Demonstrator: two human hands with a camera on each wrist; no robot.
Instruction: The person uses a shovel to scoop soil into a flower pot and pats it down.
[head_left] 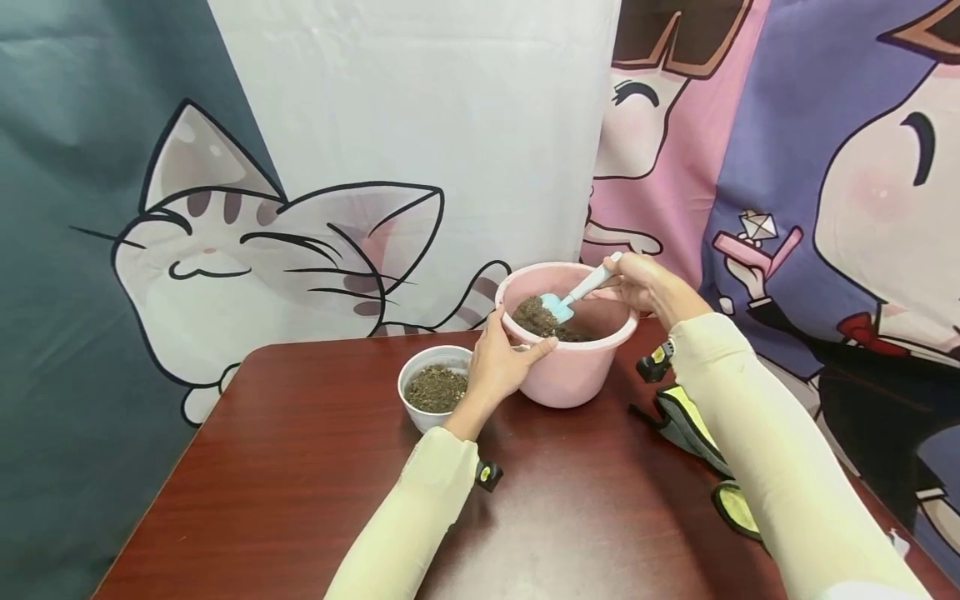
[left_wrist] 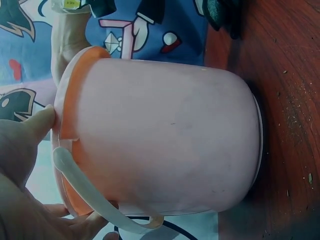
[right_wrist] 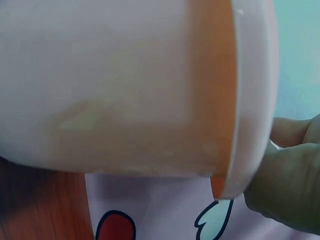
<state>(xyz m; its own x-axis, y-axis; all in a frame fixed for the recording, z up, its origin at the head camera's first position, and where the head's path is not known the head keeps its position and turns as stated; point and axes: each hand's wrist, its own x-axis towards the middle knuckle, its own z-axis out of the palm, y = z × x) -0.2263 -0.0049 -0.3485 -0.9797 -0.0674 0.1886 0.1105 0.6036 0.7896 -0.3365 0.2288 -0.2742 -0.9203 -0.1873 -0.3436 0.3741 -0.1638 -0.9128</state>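
A pink bucket (head_left: 566,379) stands upright at the back of the table, with dark soil (head_left: 534,315) inside. My left hand (head_left: 501,358) grips its rim from the left, next to the white handle (left_wrist: 95,195) seen in the left wrist view. With my right hand (head_left: 645,283) I hold a small trowel (head_left: 588,285) by its white grip. Its light blue blade is inside the bucket, touching the soil. In the right wrist view the right hand (right_wrist: 287,185) shows at the bucket's rim, the trowel hidden. A white pot (head_left: 420,417) of soil stands beside my left wrist.
Grey and yellow-green gloves (head_left: 693,433) lie on the right of the table, partly behind my right forearm. A printed cartoon curtain (head_left: 450,108) hangs right behind the table's back edge. Small crumbs lie on the reddish-brown tabletop (left_wrist: 285,150) near the bucket.
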